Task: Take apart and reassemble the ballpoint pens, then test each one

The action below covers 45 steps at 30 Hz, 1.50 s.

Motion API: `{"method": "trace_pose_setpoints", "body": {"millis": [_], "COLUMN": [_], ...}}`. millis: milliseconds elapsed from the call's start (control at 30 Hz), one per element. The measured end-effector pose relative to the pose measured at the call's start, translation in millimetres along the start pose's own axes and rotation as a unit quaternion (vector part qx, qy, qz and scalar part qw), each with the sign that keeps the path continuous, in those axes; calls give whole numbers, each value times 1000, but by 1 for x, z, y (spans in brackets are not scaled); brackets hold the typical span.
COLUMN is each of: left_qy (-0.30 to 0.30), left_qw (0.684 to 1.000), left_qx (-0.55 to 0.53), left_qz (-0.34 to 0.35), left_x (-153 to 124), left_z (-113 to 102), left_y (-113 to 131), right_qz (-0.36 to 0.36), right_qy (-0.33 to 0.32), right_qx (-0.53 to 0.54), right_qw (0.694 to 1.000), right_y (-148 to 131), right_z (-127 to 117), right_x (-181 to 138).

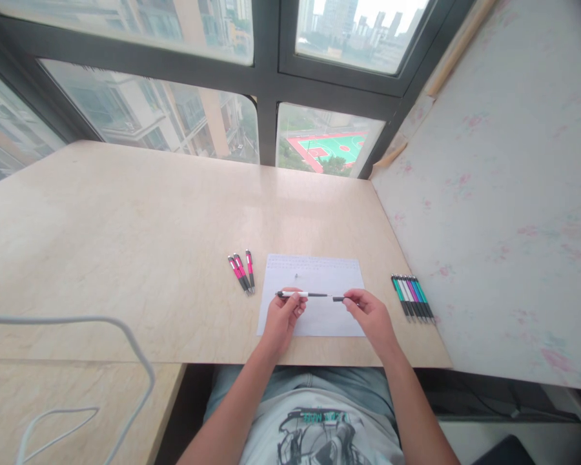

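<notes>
1. a white pen barrel is held roughly level above the paper, pinched between the closed thumb and fingers of the left hand.
2. a dark refill is seen protruding from the barrel's end (how much of it is contained inside cannot be told).
3. a black grip piece is pinched in the closed fingertips of the right hand, just beside the refill's tip; whether they touch cannot be told.
4. below, a sheet of paper is laid on the table, and on it a small item, too tiny to identify, is seen.
5. the paper is flanked by three pink pens and, near the wall, a multicoloured row of pens.
</notes>
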<state>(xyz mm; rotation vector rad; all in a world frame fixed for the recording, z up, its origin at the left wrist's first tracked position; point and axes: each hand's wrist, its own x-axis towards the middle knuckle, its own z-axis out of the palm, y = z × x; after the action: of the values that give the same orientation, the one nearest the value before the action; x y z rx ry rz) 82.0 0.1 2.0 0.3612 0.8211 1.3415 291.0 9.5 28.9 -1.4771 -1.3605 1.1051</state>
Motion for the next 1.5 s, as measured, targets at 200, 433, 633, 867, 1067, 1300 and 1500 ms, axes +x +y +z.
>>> {"method": "trace_pose_setpoints", "body": {"millis": [200, 433, 633, 867, 1067, 1300, 1500], "left_qy": [-6, -29, -22, -6, -1, -7, -5], "left_qw": [1000, 999, 1000, 999, 999, 999, 999], "left_qx": [3, 32, 3, -42, -39, -48, -40], "left_qz": [0, -4, -8, -6, -3, -3, -4], "left_x": [0, -3, -3, -3, -1, -1, -2], "left_z": [-1, 2, 1, -1, -1, -2, 0], "left_y": [-1, 1, 3, 4, 1, 2, 2], "right_qz": [-15, -48, -34, -84, -172, -140, 13], "right_qy": [15, -37, -76, -32, -78, -66, -6], "right_qx": [9, -32, 1, -135, -289, -202, 32], "right_qw": [1000, 998, 997, 987, 939, 967, 999], "right_y": [0, -12, -13, 6, -2, 4, 2], "right_z": [5, 25, 41, 67, 102, 81, 36], "right_x": [0, 2, 10, 44, 65, 47, 10]}}
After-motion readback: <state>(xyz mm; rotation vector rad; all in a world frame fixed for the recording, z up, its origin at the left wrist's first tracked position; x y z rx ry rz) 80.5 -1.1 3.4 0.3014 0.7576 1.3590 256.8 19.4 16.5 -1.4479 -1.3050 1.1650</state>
